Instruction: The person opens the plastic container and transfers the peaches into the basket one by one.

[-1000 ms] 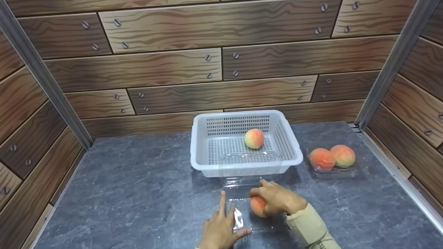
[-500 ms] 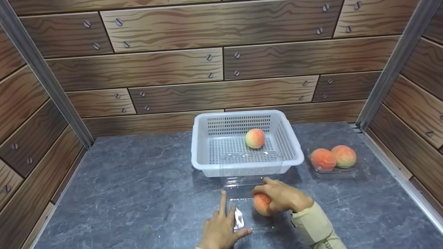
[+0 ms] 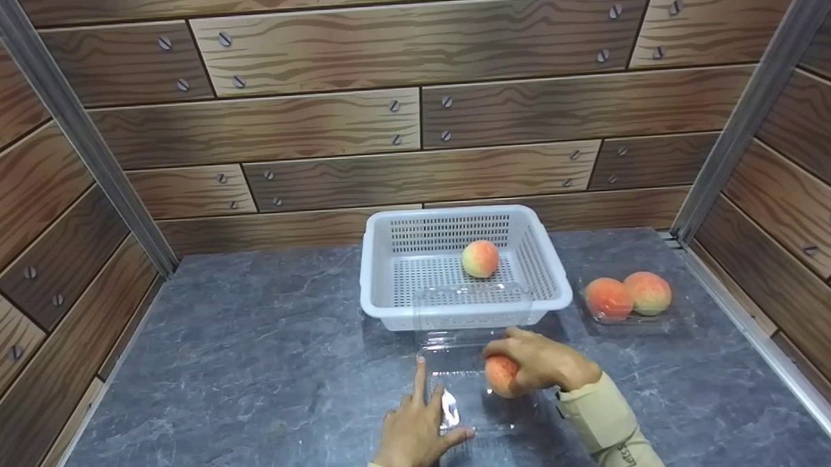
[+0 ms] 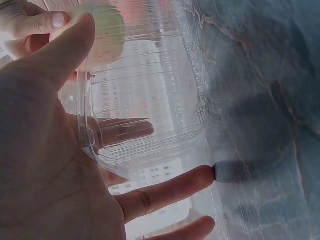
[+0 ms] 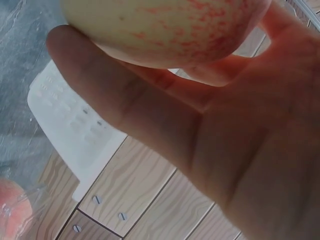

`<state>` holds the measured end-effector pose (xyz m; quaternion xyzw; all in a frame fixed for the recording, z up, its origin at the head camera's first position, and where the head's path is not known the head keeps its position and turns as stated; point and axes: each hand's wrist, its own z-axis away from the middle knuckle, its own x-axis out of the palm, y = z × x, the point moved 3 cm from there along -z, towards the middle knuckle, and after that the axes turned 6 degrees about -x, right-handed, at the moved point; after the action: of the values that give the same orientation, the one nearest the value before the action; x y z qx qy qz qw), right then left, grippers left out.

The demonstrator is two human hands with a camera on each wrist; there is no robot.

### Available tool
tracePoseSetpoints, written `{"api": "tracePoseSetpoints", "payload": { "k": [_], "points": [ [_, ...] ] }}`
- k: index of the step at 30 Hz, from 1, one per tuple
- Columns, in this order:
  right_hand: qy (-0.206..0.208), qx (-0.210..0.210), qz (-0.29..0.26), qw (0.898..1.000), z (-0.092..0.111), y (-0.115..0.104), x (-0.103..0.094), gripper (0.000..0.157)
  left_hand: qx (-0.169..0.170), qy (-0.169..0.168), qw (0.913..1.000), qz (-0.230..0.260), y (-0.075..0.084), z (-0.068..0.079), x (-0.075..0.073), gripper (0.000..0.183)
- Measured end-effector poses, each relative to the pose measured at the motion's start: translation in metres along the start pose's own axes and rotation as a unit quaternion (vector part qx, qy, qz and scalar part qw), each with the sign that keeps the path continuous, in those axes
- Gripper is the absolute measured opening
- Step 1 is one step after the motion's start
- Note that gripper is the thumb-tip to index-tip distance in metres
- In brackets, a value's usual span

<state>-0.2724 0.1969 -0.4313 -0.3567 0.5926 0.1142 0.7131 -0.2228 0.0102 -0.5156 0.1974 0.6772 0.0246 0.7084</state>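
In the head view my right hand point(image 3: 541, 362) grips a peach point(image 3: 501, 377) over the right side of a clear plastic clamshell box point(image 3: 474, 414). The right wrist view shows that peach point(image 5: 165, 30) close up, fingers and thumb round it. My left hand point(image 3: 412, 430) lies at the box's left side, fingers spread and straight, with the thumb along the near edge. From the left wrist, the box's ribbed wall point(image 4: 150, 95) sits between thumb and fingers, and the held peach point(image 4: 107, 37) shows behind it. The raised clear lid point(image 3: 470, 314) leans up in front of the basket.
A white slotted basket point(image 3: 375, 276) stands at the back, with one peach point(image 3: 480, 259) inside. To its right, a clear box holds two peaches point(image 3: 627, 296). Wood-patterned walls with metal corner posts point(image 3: 736, 112) enclose the grey marbled table point(image 3: 240, 364).
My right hand has moved a little to the right and away from me with the peach, from the box's middle toward its right side. The left hand has stayed in place.
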Motion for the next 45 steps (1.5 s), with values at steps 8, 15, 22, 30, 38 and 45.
{"api": "tracePoseSetpoints", "payload": {
  "k": [8,15,22,30,38,45],
  "points": [
    [-0.008,0.025,-0.014,1.0,0.004,0.005,-0.005,0.05,-0.005,-0.01,0.9999,0.007,0.001,0.0,0.001,0.09],
    [-0.011,0.049,-0.025,0.998,0.007,0.006,-0.01,0.051,-0.002,-0.01,0.9999,0.011,0.001,0.0,0.001,0.089],
    [0.001,0.045,-0.02,0.999,0.009,0.008,-0.015,0.055,0.003,0.004,1.0,0.003,0.002,0.0,0.0,0.089],
    [0.007,0.051,-0.02,0.998,0.011,0.013,-0.02,0.056,0.001,-0.001,1.0,0.004,0.001,-0.001,0.0,0.088],
    [-0.007,0.056,-0.015,0.998,0.012,0.017,-0.026,0.053,0.001,-0.003,0.9999,0.013,0.001,-0.003,0.0,0.088],
    [-0.005,0.015,0.008,1.0,0.013,0.021,-0.036,0.047,-0.004,-0.004,0.9999,0.013,0.0,-0.002,0.001,0.088]
  ]
}}
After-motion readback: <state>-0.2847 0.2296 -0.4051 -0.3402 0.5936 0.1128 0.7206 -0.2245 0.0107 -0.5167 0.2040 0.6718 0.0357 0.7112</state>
